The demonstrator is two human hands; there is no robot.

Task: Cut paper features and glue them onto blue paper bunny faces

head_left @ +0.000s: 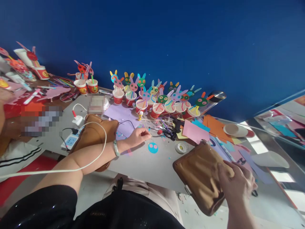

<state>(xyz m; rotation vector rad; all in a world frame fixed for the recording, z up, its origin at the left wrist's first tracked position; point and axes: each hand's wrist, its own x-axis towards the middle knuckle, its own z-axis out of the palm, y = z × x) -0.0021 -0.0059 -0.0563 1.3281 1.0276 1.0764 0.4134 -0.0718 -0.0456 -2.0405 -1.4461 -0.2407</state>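
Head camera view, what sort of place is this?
Probably a craft room or workshop, perhaps a classroom: long-eared paper rabbit figures stand in red-and-white paper cups, and orange paper sheets lie among other coloured paper on the table.

Bright, wide-angle view, soft in detail and bent toward its edges.
The grey table (147,170) is evenly lit at centre, while the blue wall (152,38) fills the top of the frame in darker tone. Hard white patches of light (282,176) glare at far right, nearly washed out. Highlights glint on the steel flask (218,95) at right of centre and the bangle (116,148) at centre left; a sheen with shadowed folds crosses the brown pouch (200,178). The right hand (238,179) looks slightly blurred. Lens stretch tilts the cups (41,72) at upper left, and two blocks at left are pixelated.
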